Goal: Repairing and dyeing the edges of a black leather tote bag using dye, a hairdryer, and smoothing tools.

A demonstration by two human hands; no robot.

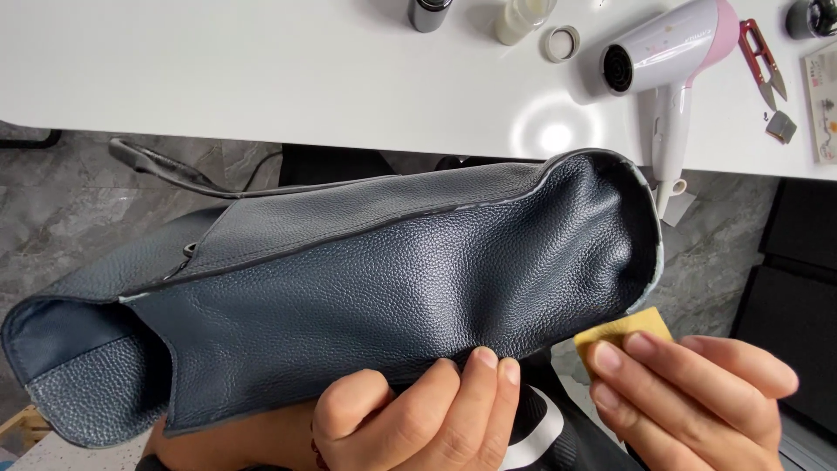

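The dark blue pebbled-leather bag (384, 288) lies sideways in front of the white tabletop (261, 70), held up off it. The left hand (418, 419) grips its lower edge, fingers curled over the seam. The right hand (689, 392) pinches a small yellow sponge (623, 331) against the bag's corner. The leather looks soft, floppy and grainy, best held along the stitched edges. A pink-and-white hairdryer (663, 61) lies on the tabletop.

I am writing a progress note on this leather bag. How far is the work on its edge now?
Done: cannot tell; the bag shows a pale edge at its right end, nothing clearly finished. In hand: the left hand grips the bag from below, and the right hand presses a yellow pad at that end. Left: the hair dryer and snips lie untouched on the white table.
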